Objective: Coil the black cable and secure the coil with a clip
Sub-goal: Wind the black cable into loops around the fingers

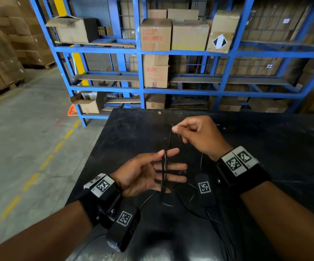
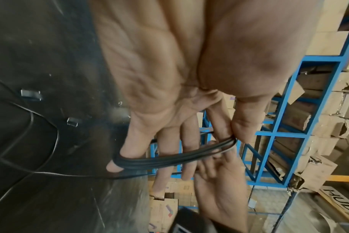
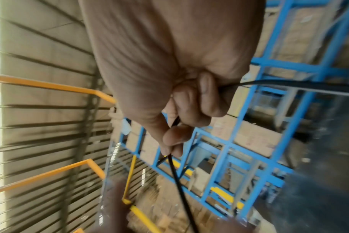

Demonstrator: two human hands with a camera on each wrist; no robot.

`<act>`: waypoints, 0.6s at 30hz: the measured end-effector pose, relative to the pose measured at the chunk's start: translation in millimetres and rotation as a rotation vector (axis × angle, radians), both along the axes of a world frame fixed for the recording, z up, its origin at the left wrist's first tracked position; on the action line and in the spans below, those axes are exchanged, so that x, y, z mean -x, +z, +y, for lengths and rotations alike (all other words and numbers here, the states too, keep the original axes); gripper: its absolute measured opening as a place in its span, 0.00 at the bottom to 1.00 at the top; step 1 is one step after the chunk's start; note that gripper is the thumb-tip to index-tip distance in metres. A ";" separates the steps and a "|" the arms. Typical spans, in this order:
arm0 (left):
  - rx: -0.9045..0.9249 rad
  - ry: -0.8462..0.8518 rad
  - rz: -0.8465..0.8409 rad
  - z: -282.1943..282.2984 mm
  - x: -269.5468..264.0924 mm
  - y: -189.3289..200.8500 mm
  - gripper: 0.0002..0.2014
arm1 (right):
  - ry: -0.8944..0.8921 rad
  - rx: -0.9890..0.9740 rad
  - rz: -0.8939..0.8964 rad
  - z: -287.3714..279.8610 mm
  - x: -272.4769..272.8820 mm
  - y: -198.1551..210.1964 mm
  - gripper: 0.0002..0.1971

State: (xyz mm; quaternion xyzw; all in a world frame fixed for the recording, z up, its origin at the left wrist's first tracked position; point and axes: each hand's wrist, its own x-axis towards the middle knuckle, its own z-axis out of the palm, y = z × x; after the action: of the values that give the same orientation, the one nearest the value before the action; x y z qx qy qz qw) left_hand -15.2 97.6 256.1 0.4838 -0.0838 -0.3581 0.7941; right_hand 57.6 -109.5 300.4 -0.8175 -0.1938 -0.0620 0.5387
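My left hand (image 1: 168, 153) lies palm up over the black table (image 1: 265, 138) with its fingers spread. Several loops of the black cable (image 1: 164, 172) run round them, from the little finger to the index finger. In the left wrist view the thumb pinches the loops (image 2: 169, 159) against the index finger. My right hand (image 1: 175, 129) is higher and further back, pinching one strand of the cable (image 3: 175, 173) between thumb and index finger. That strand runs down to the loops. Loose cable (image 1: 190, 204) trails over the table near me. Two small clips (image 2: 30, 94) (image 2: 73, 122) lie on the table.
A blue steel rack (image 1: 143, 72) holding cardboard boxes (image 1: 155, 34) stands just behind the table's far edge. A concrete aisle with yellow dashes (image 1: 45, 162) runs along the left. Stacked cartons (image 1: 0, 53) fill the far left.
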 end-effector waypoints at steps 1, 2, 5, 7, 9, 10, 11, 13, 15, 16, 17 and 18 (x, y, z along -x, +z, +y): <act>-0.036 0.037 0.000 0.2 -1.5 -0.2 0.20 | 0.025 0.006 -0.017 3.9 6.3 6.3 0.07; -0.067 0.077 -0.002 1.2 -3.6 0.1 0.20 | 0.046 0.003 -0.034 7.6 13.9 11.5 0.06; -0.097 0.188 -0.035 8.0 -10.6 2.0 0.22 | 0.099 -0.069 -0.070 17.6 39.0 17.8 0.06; -0.052 0.263 -0.063 13.7 -15.9 6.2 0.22 | 0.096 -0.214 -0.020 24.0 54.7 11.0 0.06; 0.005 0.352 -0.093 20.4 -23.6 13.0 0.21 | 0.061 -0.348 0.042 30.8 66.6 -4.7 0.07; 0.042 0.396 -0.107 24.4 -27.8 17.0 0.21 | 0.038 -0.402 0.081 33.6 71.1 -14.7 0.07; 0.083 0.435 -0.123 29.0 -32.4 21.7 0.21 | 0.017 -0.459 0.129 35.8 75.2 -24.7 0.08; 0.157 0.508 -0.150 39.4 -40.4 31.7 0.21 | -0.013 -0.567 0.246 37.8 82.6 -43.3 0.08; 0.230 0.554 -0.178 49.6 -46.7 43.7 0.19 | -0.028 -0.676 0.365 37.5 88.8 -58.2 0.10; 0.264 0.561 -0.198 54.1 -48.5 50.4 0.18 | -0.039 -0.735 0.425 36.7 90.7 -65.0 0.12; 0.295 0.560 -0.219 57.6 -49.7 56.5 0.18 | -0.055 -0.797 0.485 35.5 91.6 -70.7 0.14; 0.327 0.550 -0.239 59.8 -49.5 61.6 0.17 | -0.071 -0.849 0.538 34.1 91.2 -77.5 0.15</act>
State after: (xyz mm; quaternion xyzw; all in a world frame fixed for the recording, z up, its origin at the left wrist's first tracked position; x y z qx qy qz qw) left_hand 34.3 157.4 317.7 0.3930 -0.0987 -0.0531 0.9127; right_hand -33.6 -75.3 223.0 -0.5193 0.0219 0.0592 0.8523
